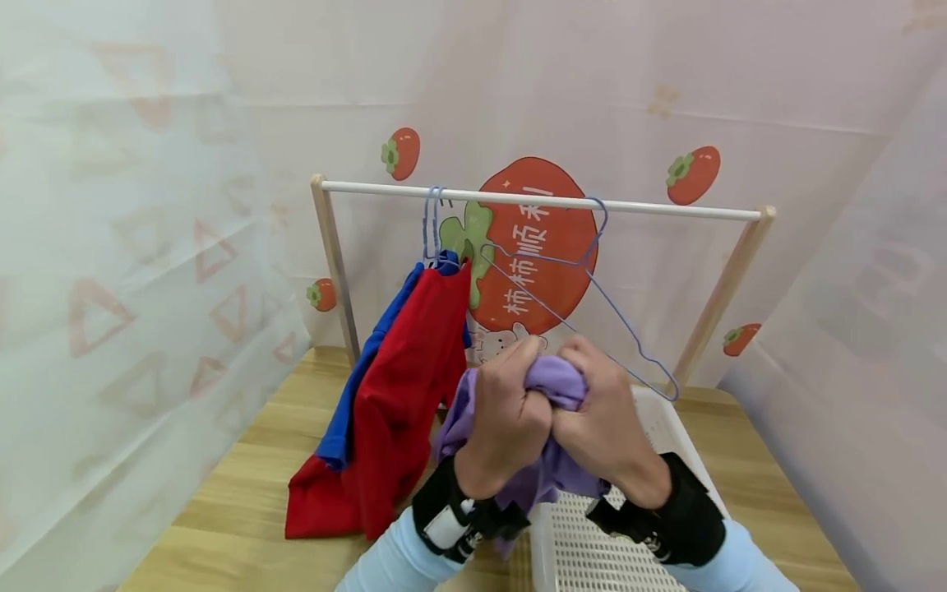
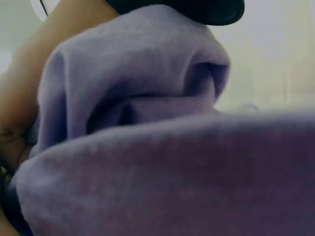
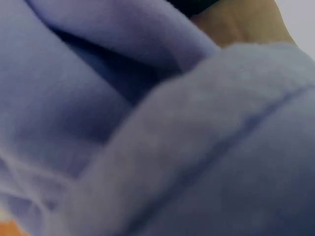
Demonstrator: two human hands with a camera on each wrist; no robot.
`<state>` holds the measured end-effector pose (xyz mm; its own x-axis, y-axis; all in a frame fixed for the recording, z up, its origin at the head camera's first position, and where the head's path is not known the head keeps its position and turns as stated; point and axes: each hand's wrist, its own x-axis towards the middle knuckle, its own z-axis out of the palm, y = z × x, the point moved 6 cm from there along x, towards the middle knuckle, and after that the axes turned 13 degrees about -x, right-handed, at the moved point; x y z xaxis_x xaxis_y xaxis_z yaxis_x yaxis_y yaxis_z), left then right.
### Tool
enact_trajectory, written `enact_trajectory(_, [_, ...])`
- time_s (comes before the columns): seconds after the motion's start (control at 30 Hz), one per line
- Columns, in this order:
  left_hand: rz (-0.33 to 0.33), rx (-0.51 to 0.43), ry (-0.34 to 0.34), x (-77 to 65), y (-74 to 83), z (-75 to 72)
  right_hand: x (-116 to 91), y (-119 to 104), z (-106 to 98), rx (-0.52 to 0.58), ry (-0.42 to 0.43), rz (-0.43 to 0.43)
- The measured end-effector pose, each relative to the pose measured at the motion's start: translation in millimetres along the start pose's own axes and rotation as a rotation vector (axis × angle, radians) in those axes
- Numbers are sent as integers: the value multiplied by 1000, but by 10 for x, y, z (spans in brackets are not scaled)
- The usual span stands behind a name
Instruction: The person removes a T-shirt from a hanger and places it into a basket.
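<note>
Both my hands grip a bunched purple garment [image 1: 556,382] in the head view, close together in front of the rack. My left hand [image 1: 509,419] has its fingers curled into the cloth, and my right hand [image 1: 602,415] grips it just to the right. Folds of the garment hang below and to the left of the fists. Purple fabric [image 2: 142,64] fills much of the left wrist view. A seamed edge of the cloth [image 3: 197,147] crosses the right wrist view. Behind the hands, a bare blue hanger [image 1: 588,261] hangs from the rod.
The white rod [image 1: 681,211] of a wooden-legged rack spans the scene. A red garment [image 1: 403,386] and a blue garment [image 1: 370,337] hang at its left, reaching the wooden table [image 1: 244,493]. A white perforated basket [image 1: 543,543] stands under my right arm.
</note>
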<state>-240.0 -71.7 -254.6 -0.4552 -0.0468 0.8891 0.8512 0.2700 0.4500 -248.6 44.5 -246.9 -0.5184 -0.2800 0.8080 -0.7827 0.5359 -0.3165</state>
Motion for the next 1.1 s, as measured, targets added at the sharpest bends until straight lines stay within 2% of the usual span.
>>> enact_trajectory(0.17, [122,-136,-45,205,204,362,4,2,-480,-108,132,-14])
enact_trajectory(0.3, [155,-195,-59,236,266,634,-64,100,-726,-194,170,-1])
enact_trajectory(0.37, [149,-217,-64,177,250,758,-141,178,-796,-249,160,12])
enact_trajectory(0.47, [111,-224,-96,-1,154,926,-311,326,-825,-327,123,43])
enact_trajectory(0.53, [78,-207,-146,-152,55,1026,-436,443,-808,-374,90,70])
enact_trajectory(0.63, [20,-165,-256,-368,-124,1130,-613,622,-726,-440,23,98])
enact_trajectory(0.73, [-44,-107,-402,-550,-317,1158,-761,804,-590,-490,-77,129])
enact_trajectory(0.83, [-100,2,-582,-709,-506,1147,-900,1000,-447,-547,-234,181])
enact_trajectory(0.93, [-161,114,-780,-854,-675,1097,-1039,1199,-277,-573,-454,241])
enact_trajectory(1.03, [-230,193,-980,-1018,-806,1024,-1203,1359,-77,-527,-736,304])
enact_trajectory(1.1, [-274,207,-1081,-1132,-859,967,-1309,1423,33,-468,-917,339])
